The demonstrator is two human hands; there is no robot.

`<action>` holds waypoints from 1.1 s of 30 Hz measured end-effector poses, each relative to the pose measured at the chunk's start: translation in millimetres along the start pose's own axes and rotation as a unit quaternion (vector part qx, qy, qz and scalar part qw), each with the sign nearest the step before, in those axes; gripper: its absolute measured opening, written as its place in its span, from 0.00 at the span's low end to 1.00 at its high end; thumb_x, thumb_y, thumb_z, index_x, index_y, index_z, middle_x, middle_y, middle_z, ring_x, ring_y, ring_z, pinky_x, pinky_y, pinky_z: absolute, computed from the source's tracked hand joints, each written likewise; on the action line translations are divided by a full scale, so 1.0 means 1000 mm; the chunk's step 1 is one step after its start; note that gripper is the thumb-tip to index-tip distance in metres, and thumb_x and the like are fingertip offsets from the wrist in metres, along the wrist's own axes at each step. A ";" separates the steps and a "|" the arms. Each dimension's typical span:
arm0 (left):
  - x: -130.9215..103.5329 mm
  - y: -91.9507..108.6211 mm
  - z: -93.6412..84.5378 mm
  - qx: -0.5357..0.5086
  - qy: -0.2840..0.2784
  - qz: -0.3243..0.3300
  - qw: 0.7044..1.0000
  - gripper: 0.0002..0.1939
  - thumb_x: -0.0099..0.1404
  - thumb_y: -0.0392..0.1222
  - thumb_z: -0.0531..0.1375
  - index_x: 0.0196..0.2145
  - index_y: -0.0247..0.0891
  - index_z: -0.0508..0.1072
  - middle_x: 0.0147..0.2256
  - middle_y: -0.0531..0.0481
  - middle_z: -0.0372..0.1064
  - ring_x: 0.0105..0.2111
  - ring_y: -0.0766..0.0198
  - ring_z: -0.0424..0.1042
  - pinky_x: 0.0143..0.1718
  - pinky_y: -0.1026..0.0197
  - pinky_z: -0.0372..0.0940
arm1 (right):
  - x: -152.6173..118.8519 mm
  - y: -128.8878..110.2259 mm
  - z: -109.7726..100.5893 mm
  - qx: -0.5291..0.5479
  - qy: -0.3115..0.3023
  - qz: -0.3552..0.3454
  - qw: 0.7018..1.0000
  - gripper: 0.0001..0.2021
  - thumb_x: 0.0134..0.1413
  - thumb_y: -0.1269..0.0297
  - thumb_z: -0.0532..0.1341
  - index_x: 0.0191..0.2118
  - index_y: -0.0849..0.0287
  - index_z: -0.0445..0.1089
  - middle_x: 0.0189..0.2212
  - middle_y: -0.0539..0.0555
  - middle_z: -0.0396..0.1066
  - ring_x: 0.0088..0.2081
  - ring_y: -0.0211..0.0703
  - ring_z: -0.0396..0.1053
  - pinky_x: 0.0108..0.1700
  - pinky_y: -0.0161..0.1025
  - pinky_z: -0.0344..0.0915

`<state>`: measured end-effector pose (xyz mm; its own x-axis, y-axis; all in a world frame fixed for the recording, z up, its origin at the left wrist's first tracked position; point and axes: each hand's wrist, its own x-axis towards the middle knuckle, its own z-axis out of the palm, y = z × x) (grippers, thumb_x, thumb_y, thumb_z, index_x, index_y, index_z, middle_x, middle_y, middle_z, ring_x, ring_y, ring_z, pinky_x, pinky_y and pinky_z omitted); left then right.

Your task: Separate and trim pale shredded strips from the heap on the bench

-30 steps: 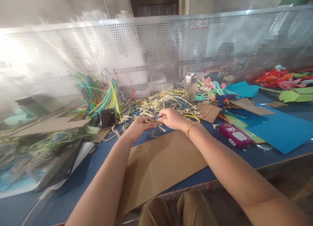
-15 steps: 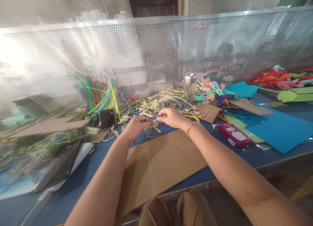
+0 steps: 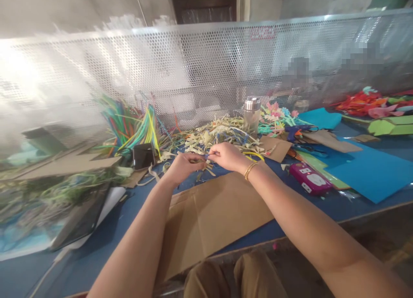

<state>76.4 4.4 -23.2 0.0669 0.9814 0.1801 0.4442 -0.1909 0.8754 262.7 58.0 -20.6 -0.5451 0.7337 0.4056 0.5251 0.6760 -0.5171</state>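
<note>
Head view: both grips are close together, just beyond the cardboard sheet (image 3: 219, 212).
Left grip (image 3: 181, 167): fingers are together, it seems clamped on thin pale strips (image 3: 210, 171), whose ends show below it.
Right grip (image 3: 226, 155): thumb and finger pinch a small blue piece (image 3: 207, 156), between the two grips; its form is too small to tell.
Change: since one second ago, both grips have kept almost the same place, with only small finger shifts.
Meaning: I judge that fine work continues on the same piece.
Strip heap (image 3: 209, 136): beyond the grips, on the worktop (image 3: 138, 212).
Bottle (image 3: 251, 119): upright, beyond the right grip.
</note>
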 end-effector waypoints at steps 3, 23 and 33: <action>0.003 -0.007 -0.008 -0.070 0.071 -0.025 0.995 0.13 0.43 0.46 0.71 0.27 0.38 0.80 0.28 0.49 0.75 0.27 0.63 0.69 0.31 0.61 0.62 | 0.003 0.006 -0.005 0.080 0.041 0.002 0.996 0.09 0.52 0.60 0.62 0.30 0.61 0.74 0.23 0.49 0.70 0.26 0.34 0.62 0.30 0.32 0.54; 0.004 -0.002 -0.018 -0.297 0.199 -0.012 0.934 0.12 0.38 0.40 0.70 0.20 0.35 0.73 0.23 0.52 0.69 0.25 0.68 0.66 0.28 0.63 0.60 | 0.009 0.030 -0.023 0.153 0.151 0.067 0.974 0.10 0.50 0.60 0.61 0.27 0.63 0.72 0.25 0.50 0.70 0.26 0.35 0.62 0.33 0.33 0.58; 0.002 -0.012 -0.031 -0.203 0.184 0.010 0.962 0.11 0.41 0.43 0.72 0.22 0.37 0.77 0.44 0.44 0.73 0.42 0.56 0.70 0.41 0.58 0.64 | 0.007 0.043 -0.034 -0.031 0.153 0.105 0.982 0.09 0.53 0.62 0.59 0.31 0.60 0.75 0.28 0.53 0.74 0.30 0.39 0.66 0.33 0.34 0.56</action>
<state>43.2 8.3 -19.1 -0.2815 0.9176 0.2806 0.0558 -0.2763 0.9594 303.5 94.5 -14.7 -0.2030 0.8373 0.5077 0.6486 0.5034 -0.5709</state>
